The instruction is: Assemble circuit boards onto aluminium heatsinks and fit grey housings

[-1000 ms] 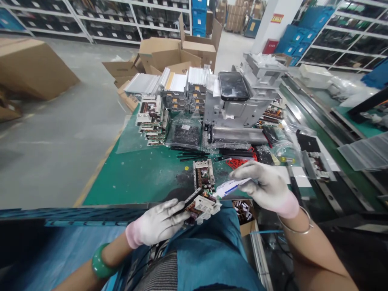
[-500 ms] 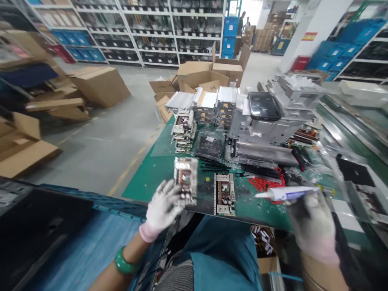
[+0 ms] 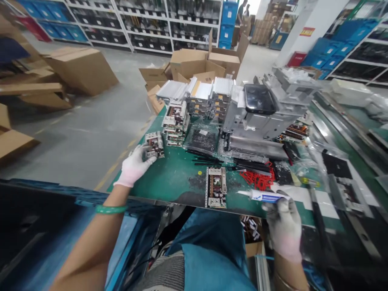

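**Q: What frames the scene?**
A: Steel warehouse shelving (image 3: 169, 24) with blue bins (image 3: 229, 24) runs behind; opened cardboard cartons (image 3: 194, 64) sit beyond a long bench topped with a green mat (image 3: 174, 180); the mat's far side carries the bulk stock, probably to keep the near strip within reach.

**Q: What stands on the mat?**
A: A grey metal chassis (image 3: 254, 125) supports a smartphone (image 3: 260, 98), apparently set there to keep it off the working area; finned aluminium heat sinks (image 3: 209, 89) and stacked circuit boards (image 3: 175, 123) sit in rows, seemingly sorted by kind; an anti-static bag (image 3: 201, 139) lies in front.

**Q: And nearest the hands?**
A: A white-framed circuit board (image 3: 216, 186) lies flat near the front edge, components upward, between the hands; the small circuit board (image 3: 154, 144) sits by the mat's left edge.

**Q: What are the hands doing?**
A: The gloved left hand (image 3: 135, 165) has its fingers extended and just touching the small circuit board, apparently not gripping it; the gloved right hand (image 3: 283, 228) has its fingers closed around a tube of adhesive (image 3: 266, 197), nozzle pointing left, held clear of the white-framed circuit board.
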### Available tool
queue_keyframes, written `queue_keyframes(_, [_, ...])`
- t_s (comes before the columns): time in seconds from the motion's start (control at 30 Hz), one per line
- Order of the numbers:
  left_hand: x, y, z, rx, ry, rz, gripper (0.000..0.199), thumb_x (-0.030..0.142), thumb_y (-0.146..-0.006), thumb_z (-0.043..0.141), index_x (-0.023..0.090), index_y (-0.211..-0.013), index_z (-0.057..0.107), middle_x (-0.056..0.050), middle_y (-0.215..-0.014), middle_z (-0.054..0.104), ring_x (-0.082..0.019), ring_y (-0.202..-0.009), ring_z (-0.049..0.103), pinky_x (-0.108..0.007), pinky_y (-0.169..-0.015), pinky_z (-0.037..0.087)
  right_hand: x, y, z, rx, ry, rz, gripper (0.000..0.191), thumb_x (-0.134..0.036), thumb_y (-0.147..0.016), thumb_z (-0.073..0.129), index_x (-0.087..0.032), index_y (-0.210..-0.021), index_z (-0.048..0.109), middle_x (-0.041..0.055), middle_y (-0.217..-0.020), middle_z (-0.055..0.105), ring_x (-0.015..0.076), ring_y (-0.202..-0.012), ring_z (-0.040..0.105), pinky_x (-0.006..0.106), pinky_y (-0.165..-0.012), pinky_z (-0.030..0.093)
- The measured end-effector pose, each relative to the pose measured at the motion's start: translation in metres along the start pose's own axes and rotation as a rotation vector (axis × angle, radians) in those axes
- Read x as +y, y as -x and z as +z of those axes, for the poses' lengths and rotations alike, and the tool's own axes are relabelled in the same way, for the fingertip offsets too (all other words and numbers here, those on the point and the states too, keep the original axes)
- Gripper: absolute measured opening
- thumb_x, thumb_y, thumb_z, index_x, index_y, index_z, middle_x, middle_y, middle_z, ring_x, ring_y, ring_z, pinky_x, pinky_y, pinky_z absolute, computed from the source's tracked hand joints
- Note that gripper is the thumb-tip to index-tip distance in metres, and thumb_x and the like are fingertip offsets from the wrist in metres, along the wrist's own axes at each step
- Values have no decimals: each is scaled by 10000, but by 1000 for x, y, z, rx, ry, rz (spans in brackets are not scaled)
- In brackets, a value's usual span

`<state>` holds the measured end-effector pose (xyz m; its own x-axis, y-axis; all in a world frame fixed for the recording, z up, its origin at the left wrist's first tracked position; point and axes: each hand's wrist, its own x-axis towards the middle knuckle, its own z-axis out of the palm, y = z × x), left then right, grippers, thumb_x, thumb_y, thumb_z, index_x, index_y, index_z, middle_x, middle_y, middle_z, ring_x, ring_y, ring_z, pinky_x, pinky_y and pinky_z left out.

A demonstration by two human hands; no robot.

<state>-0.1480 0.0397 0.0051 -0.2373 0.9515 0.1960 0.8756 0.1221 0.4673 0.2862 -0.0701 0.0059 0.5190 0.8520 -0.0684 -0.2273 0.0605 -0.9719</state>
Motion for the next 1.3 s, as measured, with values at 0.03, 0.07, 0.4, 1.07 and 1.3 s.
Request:
queue_keyframes(0.03, [12,12,5,46,10,27,491,522,-817,561,212,-1198,576,-107,-1384,550,-343,-1279,504,-476,-1041,433,2,1,1,22,-17,20,264,-443,-809,708,-214,-894,609,-24,-764,639,104,-562,593,206,-516,534])
queue_keyframes(0.07, [27,27,11,79,36,84,501,539,-835,554,217,-1218,566,-98,-1411,523,-329,-1316,468,-468,-1070,412,3,1,2,41,-32,32,288,-452,-794,721,-210,-902,609,-27,-770,642,97,-566,597,195,-522,536])
queue_keyframes(0.4, [126,140,91,-150,141,622,510,575,-718,746,184,-1038,676,-103,-1063,659,-298,-1044,600,-454,-911,503,16,12,11,-4,-33,23,330,-442,-788,727,-212,-996,614,-16,-838,670,96,-606,636,220,-593,568])
queue_keyframes(1.07, [69,143,77,-113,135,1144,70,316,-877,651,269,-919,681,-9,-1096,729,-174,-1041,649,-442,-1111,400,-5,-7,0,-182,319,-382,217,-386,-820,712,-223,-960,683,29,-879,738,169,-717,691,279,-644,560])
queue_keyframes(1.3, [62,146,85,-81,115,1141,66,264,-891,630,286,-910,689,43,-1065,742,-170,-1093,645,-421,-1186,282,-9,-22,9,-314,445,-456,208,-422,-868,656,-241,-968,678,22,-865,749,172,-713,698,283,-640,569])
